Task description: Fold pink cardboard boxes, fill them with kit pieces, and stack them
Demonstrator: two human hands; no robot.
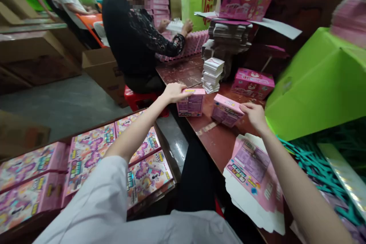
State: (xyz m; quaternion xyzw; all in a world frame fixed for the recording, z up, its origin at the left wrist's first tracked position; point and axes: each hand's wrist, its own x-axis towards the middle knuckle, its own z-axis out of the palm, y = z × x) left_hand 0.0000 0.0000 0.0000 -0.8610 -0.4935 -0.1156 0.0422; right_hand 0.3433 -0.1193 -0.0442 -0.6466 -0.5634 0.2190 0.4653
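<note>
The person is wearing a pale grey-white short-sleeved top (94,202), loose at the shoulder; both forearms are showing bare.

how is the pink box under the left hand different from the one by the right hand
The left box stands upright and square to the table edge, with the left hand on its top; the right box sits tilted and turned at an angle, the right hand at its side. The left box shows its printed broad face; the right box shows its plain pink top. Both are small, pink and closed.
</note>
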